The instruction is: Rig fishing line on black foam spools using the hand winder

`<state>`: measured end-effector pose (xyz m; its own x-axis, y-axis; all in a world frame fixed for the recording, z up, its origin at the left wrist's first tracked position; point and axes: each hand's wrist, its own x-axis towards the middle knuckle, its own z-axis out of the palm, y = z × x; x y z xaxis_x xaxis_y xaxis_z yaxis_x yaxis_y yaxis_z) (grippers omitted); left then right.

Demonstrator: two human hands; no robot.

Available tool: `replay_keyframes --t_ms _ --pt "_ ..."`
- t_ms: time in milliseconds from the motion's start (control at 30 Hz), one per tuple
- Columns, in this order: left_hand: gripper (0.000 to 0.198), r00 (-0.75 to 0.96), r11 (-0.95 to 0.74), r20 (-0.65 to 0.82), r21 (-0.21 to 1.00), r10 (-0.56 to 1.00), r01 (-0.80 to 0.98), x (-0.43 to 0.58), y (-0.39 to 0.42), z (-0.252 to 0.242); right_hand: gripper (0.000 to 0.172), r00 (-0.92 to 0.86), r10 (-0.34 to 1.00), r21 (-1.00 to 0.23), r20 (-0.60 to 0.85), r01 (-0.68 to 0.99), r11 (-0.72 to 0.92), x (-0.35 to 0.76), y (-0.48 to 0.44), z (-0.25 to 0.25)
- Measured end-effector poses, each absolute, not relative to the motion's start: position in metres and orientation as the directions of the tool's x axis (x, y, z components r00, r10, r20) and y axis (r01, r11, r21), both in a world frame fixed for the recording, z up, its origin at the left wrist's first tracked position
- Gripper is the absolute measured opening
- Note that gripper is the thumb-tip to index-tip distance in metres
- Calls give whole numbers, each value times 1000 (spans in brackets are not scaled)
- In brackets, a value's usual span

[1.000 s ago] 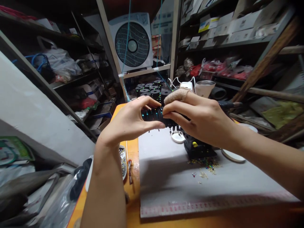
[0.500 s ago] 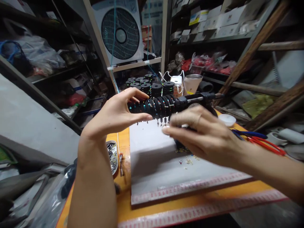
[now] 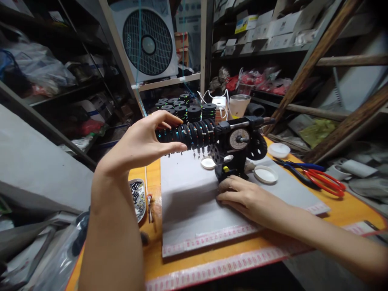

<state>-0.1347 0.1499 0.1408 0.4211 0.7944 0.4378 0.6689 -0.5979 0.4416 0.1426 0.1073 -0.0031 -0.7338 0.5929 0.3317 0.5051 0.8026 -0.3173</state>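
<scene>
While the left hand [image 3: 145,137] was curled around the outer end of one row of black rings [image 3: 198,133], thumb on the near side and fingers over the top, the right hand [image 3: 245,198] lay low on one grey board [image 3: 194,218], fingers bent down just in front of one black machine [image 3: 238,159]; whether they pinched anything could not be told, since their tips were hidden. The row jutted from that machine, left of its one round dial [image 3: 235,139], above the board's far half. Two shallow white lids rested on the board: one [image 3: 208,163] just left of the machine's base, another [image 3: 266,174] toward the right edge. One translucent lid [image 3: 279,150] sat on the orange bench [image 3: 154,258] beyond the board's right edge, with one red-handled tool [image 3: 330,190] and one blue-handled tool [image 3: 312,166] overlapping nearer the bench's right edge. One dish [image 3: 138,198] of small parts stood just outside the board's left edge, beside one thin bundle [image 3: 150,208].
</scene>
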Motion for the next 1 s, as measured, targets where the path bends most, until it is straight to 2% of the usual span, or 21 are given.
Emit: replay_keyframes --t_ms 200,533,600,800,900,1000 --pt "44 428 -594 421 452 800 665 -135 150 140 6 -529 760 -393 378 651 649 142 83 -6" --pt "44 406 -564 411 414 816 714 -130 146 142 10 -432 789 -298 436 758 580 156 85 -18" --pt "43 402 -562 414 413 817 717 -130 145 142 9 -441 775 -306 452 739 600 159 85 -16" --pt "42 394 -564 430 405 812 720 -130 145 141 18 -623 662 -362 417 554 750 147 92 -10" --pt "42 399 -567 430 399 810 721 -131 147 141 17 -618 629 -374 470 506 777 145 93 -13" --pt "41 392 -566 439 394 808 724 -131 148 140 13 -568 658 -373 494 545 751 149 90 -17"
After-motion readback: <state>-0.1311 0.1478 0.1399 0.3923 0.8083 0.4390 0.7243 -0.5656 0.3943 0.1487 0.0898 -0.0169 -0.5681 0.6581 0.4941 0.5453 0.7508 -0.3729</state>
